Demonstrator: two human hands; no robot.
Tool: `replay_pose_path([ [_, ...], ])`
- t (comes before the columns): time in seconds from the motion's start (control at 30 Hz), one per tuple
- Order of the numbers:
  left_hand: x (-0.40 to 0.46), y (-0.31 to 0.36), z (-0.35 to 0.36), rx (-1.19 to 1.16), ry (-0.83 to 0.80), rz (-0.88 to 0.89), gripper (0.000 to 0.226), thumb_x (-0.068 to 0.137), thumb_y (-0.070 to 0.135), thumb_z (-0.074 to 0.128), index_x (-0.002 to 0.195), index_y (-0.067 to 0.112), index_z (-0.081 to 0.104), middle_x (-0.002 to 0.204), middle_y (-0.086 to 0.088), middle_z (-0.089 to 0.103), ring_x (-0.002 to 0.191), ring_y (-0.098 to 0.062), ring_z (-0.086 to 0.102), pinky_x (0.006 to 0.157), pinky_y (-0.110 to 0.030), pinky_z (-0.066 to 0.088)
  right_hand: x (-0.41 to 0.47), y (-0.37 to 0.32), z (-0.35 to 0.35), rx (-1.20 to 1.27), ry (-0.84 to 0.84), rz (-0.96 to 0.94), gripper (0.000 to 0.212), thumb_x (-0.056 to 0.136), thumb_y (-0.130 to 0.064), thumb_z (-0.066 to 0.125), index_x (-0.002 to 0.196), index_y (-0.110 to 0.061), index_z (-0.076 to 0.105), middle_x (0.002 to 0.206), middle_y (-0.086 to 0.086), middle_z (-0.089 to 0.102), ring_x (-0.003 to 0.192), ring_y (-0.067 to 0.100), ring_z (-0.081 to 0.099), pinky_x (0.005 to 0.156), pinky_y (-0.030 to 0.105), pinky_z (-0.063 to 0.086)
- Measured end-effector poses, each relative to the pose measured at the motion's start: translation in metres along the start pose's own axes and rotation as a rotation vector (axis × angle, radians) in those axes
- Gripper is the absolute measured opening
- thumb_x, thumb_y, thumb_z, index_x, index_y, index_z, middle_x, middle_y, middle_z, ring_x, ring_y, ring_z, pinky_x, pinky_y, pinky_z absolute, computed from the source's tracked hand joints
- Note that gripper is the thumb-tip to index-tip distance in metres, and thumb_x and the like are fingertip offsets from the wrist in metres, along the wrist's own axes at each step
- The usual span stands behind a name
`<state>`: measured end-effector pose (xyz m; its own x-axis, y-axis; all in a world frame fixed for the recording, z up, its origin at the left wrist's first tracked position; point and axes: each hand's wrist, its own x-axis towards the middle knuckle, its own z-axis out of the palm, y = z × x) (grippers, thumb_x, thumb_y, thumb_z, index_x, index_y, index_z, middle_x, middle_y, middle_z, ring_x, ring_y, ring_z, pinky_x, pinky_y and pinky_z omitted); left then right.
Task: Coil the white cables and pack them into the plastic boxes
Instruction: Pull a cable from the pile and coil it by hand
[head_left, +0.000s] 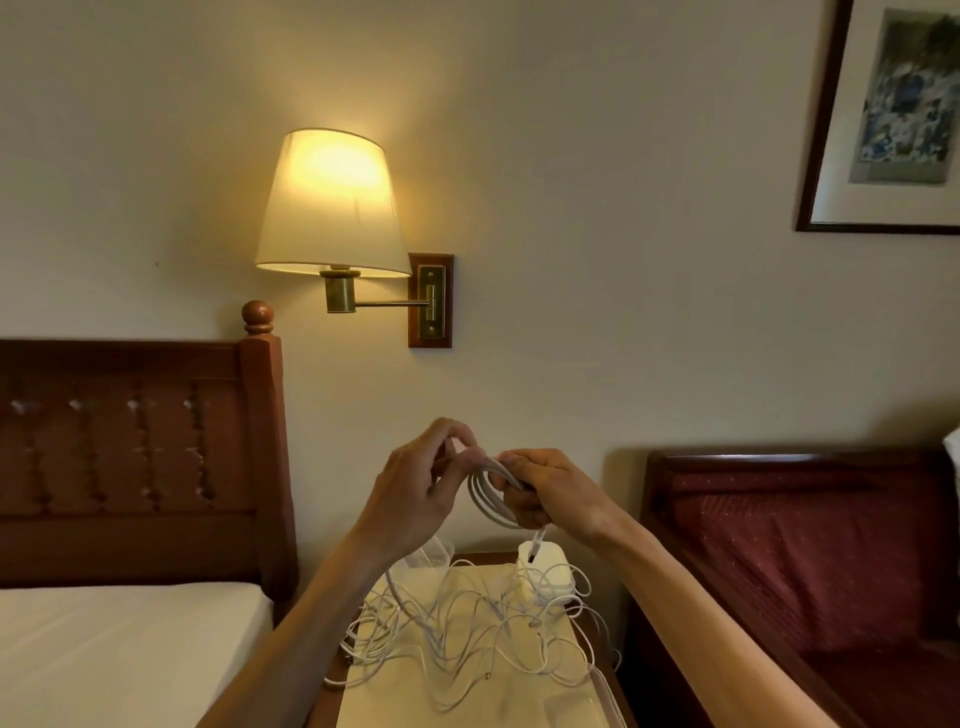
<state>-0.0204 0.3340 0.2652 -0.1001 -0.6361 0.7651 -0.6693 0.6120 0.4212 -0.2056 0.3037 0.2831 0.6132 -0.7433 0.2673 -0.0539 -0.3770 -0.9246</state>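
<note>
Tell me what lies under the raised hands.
Loose white cables tangle across the nightstand, with plastic boxes at its far end. Box contents cannot be seen.

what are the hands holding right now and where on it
A coiled white cable. The right hand grips the bundled loops at the top of the coil; the left hand pinches the strand beside it. A plug end dangles below.

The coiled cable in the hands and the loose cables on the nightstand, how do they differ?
The coiled cable is gathered in neat loops; the loose cables sprawl in a tangle. The coiled cable is held up in the air, gripped by the right hand and pinched by the left hand; the loose cables lie on the nightstand, some hanging over its edges. Both are thin and white.
</note>
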Motion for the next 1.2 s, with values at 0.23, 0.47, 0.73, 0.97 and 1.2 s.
replay_pose_path([
  [0.23, -0.007, 0.004, 0.01, -0.59, -0.271, -0.468, 0.041, 0.097, 0.042, 0.045, 0.101, 0.014, 0.074, 0.071, 0.001, 0.049, 0.067, -0.013, 0.037, 0.062, -0.025, 0.028, -0.004, 0.003, -0.006, 0.11, 0.001, 0.069, 0.04, 0.106, -0.02, 0.03, 0.076, -0.009, 0.054, 0.056, -0.003, 0.031, 0.05, 0.011, 0.024, 0.05, 0.024, 0.024],
  [0.47, -0.003, 0.018, 0.022, -0.668, -0.195, -0.594, 0.043, 0.097, 0.051, 0.045, 0.073, 0.016, 0.052, 0.062, 0.007, 0.037, 0.06, -0.013, 0.031, 0.06, -0.029, 0.027, 0.01, 0.005, 0.003, 0.089, 0.201, 0.106, 0.044, 0.105, -0.023, 0.031, 0.071, -0.011, 0.056, 0.05, -0.005, 0.04, 0.047, 0.012, 0.035, 0.051, 0.025, 0.036],
  [0.73, 0.002, 0.02, 0.015, -0.476, 0.007, -0.518, 0.041, 0.103, 0.04, 0.039, 0.067, 0.018, 0.041, 0.063, 0.003, 0.034, 0.056, -0.009, 0.029, 0.057, -0.024, 0.028, 0.006, 0.018, -0.004, -0.238, 0.313, -0.065, 0.021, 0.1, -0.016, 0.051, 0.093, -0.019, 0.071, 0.084, 0.004, 0.072, 0.081, 0.022, 0.069, 0.074, 0.032, 0.06],
  [0.97, -0.001, 0.015, 0.021, -0.455, 0.035, -0.523, 0.042, 0.103, 0.039, 0.041, 0.067, 0.017, 0.042, 0.062, 0.003, 0.034, 0.053, -0.006, 0.03, 0.058, -0.026, 0.028, -0.006, 0.014, -0.005, -0.429, 0.483, -0.022, 0.009, 0.089, -0.02, 0.069, 0.088, -0.015, 0.076, 0.072, -0.002, 0.071, 0.061, 0.014, 0.068, 0.057, 0.02, 0.056],
  [1.2, -0.004, 0.011, 0.029, -0.468, 0.095, -0.526, 0.044, 0.103, 0.036, 0.041, 0.064, 0.015, 0.047, 0.057, 0.004, 0.037, 0.052, -0.01, 0.031, 0.057, -0.029, 0.027, -0.003, -0.008, 0.007, -0.145, 0.576, -0.011, 0.004, 0.088, -0.013, 0.069, 0.087, -0.009, 0.071, 0.076, 0.005, 0.07, 0.061, 0.013, 0.071, 0.066, 0.026, 0.061],
])
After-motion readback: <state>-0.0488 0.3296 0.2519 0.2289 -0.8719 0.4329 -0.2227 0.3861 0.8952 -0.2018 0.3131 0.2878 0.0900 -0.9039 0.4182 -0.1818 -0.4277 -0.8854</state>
